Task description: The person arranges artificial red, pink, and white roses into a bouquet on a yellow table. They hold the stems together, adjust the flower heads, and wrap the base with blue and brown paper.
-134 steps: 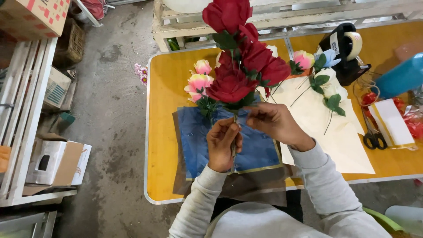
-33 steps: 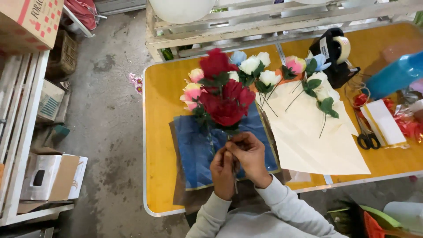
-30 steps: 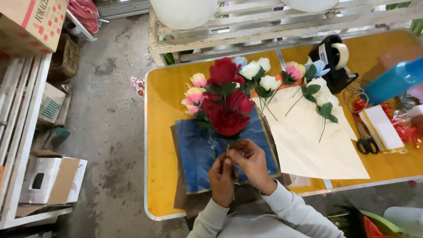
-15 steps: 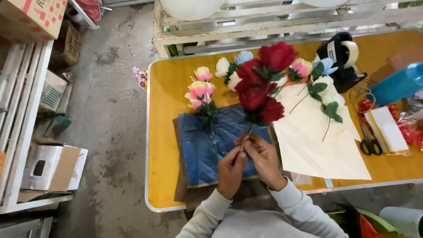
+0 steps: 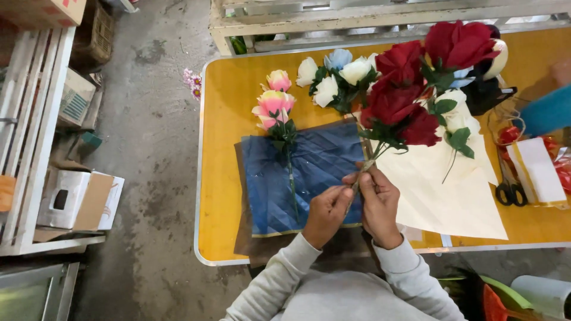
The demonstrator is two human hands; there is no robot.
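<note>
**Red rose bunch, both hands on the stems**

Yellow tabletop (image 5: 226,178) with a pale metal edge, grey concrete floor to my left, white slatted frame (image 5: 357,18) along the far side of the table.

Hands: my left hand (image 5: 326,215) and right hand (image 5: 379,205) are side by side at the near edge of the table, touching each other. Fingers of both are closed around the thin stems of the red rose bunch (image 5: 416,89), low down, near the stem ends. Left thumb and forefinger pinch the stems; right fingers curl round them from the other side. Can't tell whether anything else is between the fingers.

Bunch: lifted off the table, tilted up and to the right from my hands. Red heads sit over the far right part of the table, green leaves just below them.

Under my hands: blue pleated wrapping sheet (image 5: 309,172), flat, on a darker sheet that sticks out around it. A pink and yellow rose stem (image 5: 275,110) lies on the blue sheet's left part, heads toward the far edge.

Just right of the blue sheet: cream paper sheet (image 5: 446,196), flat, partly under the red bunch. White and pale blue roses (image 5: 336,74) lie beyond the blue sheet, near the far edge.

Far right: black-handled scissors (image 5: 508,187), next to a white card with a gold edge (image 5: 538,172).

Off the table, left: shelving with cardboard boxes (image 5: 77,199).
</note>
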